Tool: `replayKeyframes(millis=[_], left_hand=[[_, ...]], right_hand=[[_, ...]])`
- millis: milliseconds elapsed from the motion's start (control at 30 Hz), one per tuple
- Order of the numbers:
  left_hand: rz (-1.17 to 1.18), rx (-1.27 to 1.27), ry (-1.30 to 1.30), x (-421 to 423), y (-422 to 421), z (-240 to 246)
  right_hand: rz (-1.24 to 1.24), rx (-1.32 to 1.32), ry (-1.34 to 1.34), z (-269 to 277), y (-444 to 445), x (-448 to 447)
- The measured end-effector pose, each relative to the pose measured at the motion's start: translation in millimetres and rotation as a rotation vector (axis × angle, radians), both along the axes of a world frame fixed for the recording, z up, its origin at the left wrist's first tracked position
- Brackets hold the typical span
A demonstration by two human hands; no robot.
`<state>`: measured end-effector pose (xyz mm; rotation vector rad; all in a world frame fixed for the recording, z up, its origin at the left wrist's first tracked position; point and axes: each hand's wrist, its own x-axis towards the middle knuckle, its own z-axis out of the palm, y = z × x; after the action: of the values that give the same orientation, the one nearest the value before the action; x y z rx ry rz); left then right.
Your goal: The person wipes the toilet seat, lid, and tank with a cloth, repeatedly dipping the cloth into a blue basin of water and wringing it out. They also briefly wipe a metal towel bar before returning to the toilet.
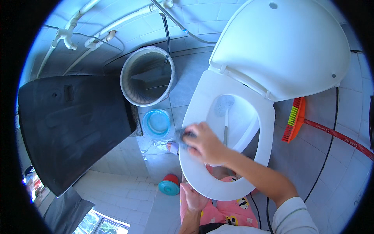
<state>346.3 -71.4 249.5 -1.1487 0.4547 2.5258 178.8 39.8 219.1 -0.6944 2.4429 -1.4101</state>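
My right hand [206,143] grips a dark grey scrubbing pad [183,137], slightly blurred, against the left side of a white toilet seat [204,178]. Palm up, my left hand [194,199] is under the seat's front edge and supports it. The seat is lifted off the toilet bowl [238,128], which shows through the opening. Inside the bowl lies a thin white and grey handle [226,128], with foam or a brush head at its far end; I cannot tell which. Behind, the white lid [280,49] stands raised.
A tall bucket [125,79] with a dark hose stands at the left, near a blue basin [157,124] on wet tiles. A dark panel [76,125] juts in from the left. An orange broom [298,120] lies right; a small red and teal bucket [169,185] sits below.
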Motion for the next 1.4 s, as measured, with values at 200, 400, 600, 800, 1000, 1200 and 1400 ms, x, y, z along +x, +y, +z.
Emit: replayKeyframes(millis=[200,400,600,800,1000,1200,1400], left_hand=[[0.095,-0.015,-0.131,9.2,-18.2,-7.8],[0.042,0.108,-0.076,7.7,-20.8,-11.0],[-0.093,0.07,0.058,-5.2,-18.8,-5.8],[-0.012,0.054,0.009,-1.4,-16.7,-11.3],[-0.182,-0.093,0.013,-4.7,-19.9,-14.4],[-0.259,-0.024,0.136,-12.1,-26.3,-11.1],[-0.313,-0.151,0.055,-10.5,-27.9,-6.5]], right_hand=[[0.248,-0.069,-0.067,59.9,-5.7,81.4],[0.398,0.125,0.139,66.8,56.1,163.5],[0.042,0.217,0.11,33.4,147.7,201.6],[-0.092,0.427,0.021,-50.9,227.0,161.9],[-0.339,0.595,0.07,-115.0,280.6,42.0],[-0.439,0.838,-0.089,-141.7,308.2,19.7],[-0.54,0.845,-0.102,-135.4,319.4,85.5]])
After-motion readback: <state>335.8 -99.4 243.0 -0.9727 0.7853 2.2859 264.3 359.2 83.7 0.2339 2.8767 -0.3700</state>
